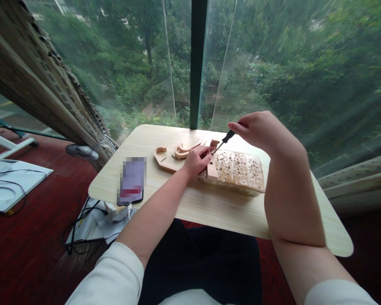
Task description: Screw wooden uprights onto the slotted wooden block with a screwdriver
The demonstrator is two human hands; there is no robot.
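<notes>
My right hand is closed round the black handle of a screwdriver, tilted with its tip down at a light wooden piece. That piece has dark holes and lies across the left end of a clear-wrapped, speckled brown block. My left hand is closed, its fingers pressed together beside the screwdriver's tip at the wooden piece; whether it pinches a small screw is hidden. Left of it lie a curved wooden piece and another hooked wooden piece.
A phone with a white cable lies at the table's left edge. Small metal screws lie by the curved piece. Beyond the table stands a window with a dark frame post. A curtain hangs at the left.
</notes>
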